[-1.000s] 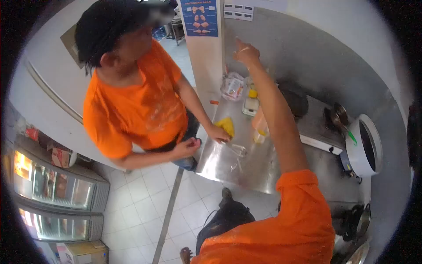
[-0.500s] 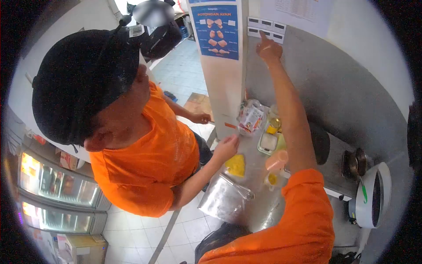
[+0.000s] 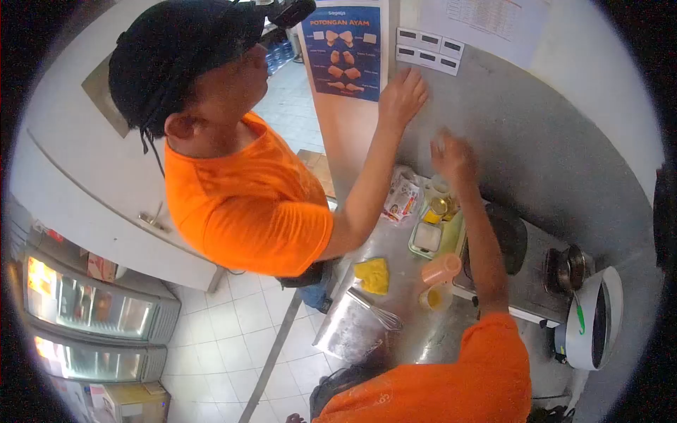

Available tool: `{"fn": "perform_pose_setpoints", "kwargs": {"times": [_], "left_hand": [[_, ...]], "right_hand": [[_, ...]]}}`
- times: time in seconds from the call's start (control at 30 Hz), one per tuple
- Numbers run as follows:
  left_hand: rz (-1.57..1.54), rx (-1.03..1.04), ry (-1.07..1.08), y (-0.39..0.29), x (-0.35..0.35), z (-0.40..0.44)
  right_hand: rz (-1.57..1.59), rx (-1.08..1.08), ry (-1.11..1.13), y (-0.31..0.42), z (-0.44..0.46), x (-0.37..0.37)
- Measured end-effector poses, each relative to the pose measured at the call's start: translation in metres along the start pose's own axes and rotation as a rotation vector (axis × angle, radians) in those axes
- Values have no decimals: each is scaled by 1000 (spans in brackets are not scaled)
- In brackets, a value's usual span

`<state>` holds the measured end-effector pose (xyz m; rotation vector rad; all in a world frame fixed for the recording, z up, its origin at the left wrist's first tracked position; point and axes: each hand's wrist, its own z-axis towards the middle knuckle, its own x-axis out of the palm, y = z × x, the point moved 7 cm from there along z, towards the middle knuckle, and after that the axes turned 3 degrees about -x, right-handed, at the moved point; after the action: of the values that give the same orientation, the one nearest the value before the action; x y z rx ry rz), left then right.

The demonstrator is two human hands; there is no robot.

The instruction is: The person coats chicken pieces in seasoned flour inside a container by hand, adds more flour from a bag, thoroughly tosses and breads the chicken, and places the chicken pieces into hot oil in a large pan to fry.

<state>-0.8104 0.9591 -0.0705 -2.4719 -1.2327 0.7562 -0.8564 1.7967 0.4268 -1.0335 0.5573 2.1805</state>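
My right hand (image 3: pixel 455 161) is in the air in front of the grey metal wall, below a white panel with several small dark display windows (image 3: pixel 428 51). Motion smears its fingers, so their pose is unclear; no object shows in it. Below it on the steel counter are a green tray (image 3: pixel 425 252) with a white-filled container, a jar with a yellow label (image 3: pixel 438 209) and a clear plastic packet (image 3: pixel 403 199). My left hand is not in view. A co-worker's raised hand (image 3: pixel 403 100) is just below the panel's left side.
The co-worker in an orange shirt (image 3: pixel 247 211) stands at the counter's left. A whisk (image 3: pixel 377 310), yellow cloth (image 3: pixel 371 276), orange cup (image 3: pixel 442 268) and small yellow-stained cup (image 3: pixel 436 297) lie on the counter. At right are a dark pan (image 3: pixel 575 266) and white pot (image 3: pixel 591 331).
My right hand has dropped from the panel, where its index finger pointed at a lower window. The co-worker's hand has risen from the counter towards the panel, and their head has turned up.
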Motion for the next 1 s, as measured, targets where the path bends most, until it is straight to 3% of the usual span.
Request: {"fn": "perform_pose_setpoints", "kwargs": {"times": [0.07, 0.1, 0.17, 0.23, 0.4, 0.53, 0.63, 0.77, 0.93, 0.97, 1.0], "left_hand": [[4, -5, -1, 5, -14, 3], [1, -10, -5, 6, -21, 5], [-3, -10, -6, 6, -33, 13], [-6, -7, -4, 3, -46, 24], [-4, 3, 17, -2, -83, 49], [-84, 67, 102, -8, -107, 86], [76, -65, 41, -11, -139, 129], [134, -63, 71, -37, -204, 188], [210, 7, 30, -109, -306, 252], [291, 276, 49, -147, -323, 263], [179, 166, 28, -157, -341, 300]], "right_hand": [[128, 59, 204, 4, -68, 4], [186, -1, 187, 11, -100, 2], [259, 134, 449, 18, -164, 24], [461, 104, 673, 42, -212, 27], [508, -70, 731, 99, -312, 68], [615, -100, 881, 196, -337, 56], [680, -163, 1010, 276, -367, 73], [652, -182, 1204, 397, -398, 108], [772, -237, 1350, 554, -399, 140], [787, -231, 1354, 579, -394, 146], [801, -232, 1361, 604, -381, 145]]}}
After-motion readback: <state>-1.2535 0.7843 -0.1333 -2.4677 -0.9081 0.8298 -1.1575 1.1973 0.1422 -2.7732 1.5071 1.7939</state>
